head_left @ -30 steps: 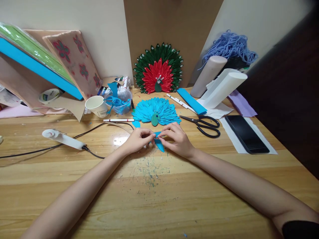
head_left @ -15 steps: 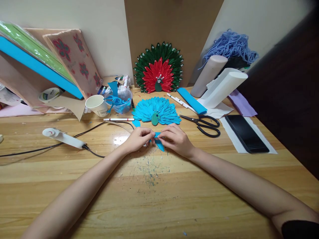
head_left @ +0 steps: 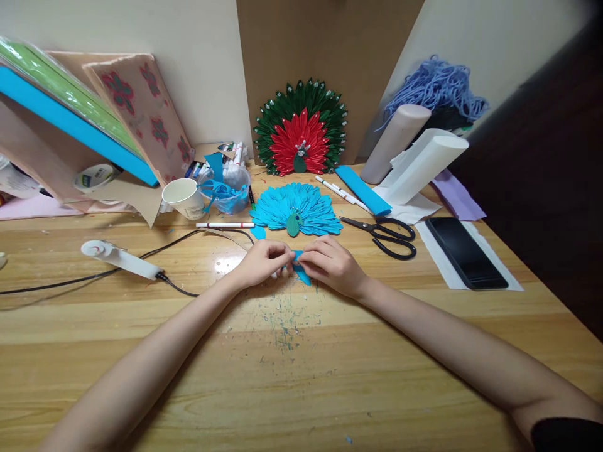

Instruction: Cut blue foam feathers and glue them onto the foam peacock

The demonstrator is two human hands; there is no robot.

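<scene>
Between my fingertips is a small piece of blue craft paper (head_left: 302, 274), its pointed end hanging down toward the table. My left hand (head_left: 266, 260) pinches it from the left side, while my right hand (head_left: 333, 266) pinches it from the right. The fingers hide most of the piece. Just beyond my hands lies a blue paper peacock (head_left: 292, 207) with layered feathers and a green head. A loose blue petal (head_left: 257, 232) rests near its left edge.
Black scissors (head_left: 391, 235) and a phone (head_left: 466, 253) lie to the right. On the left are a paper cup (head_left: 183, 199), a tub of blue scraps (head_left: 230, 198) and a white corded tool (head_left: 121, 259). A red and green peacock (head_left: 301, 135) stands behind.
Both hands stay in nearly the same place, still pinching the blue paper. The fingers shift only very slightly.
</scene>
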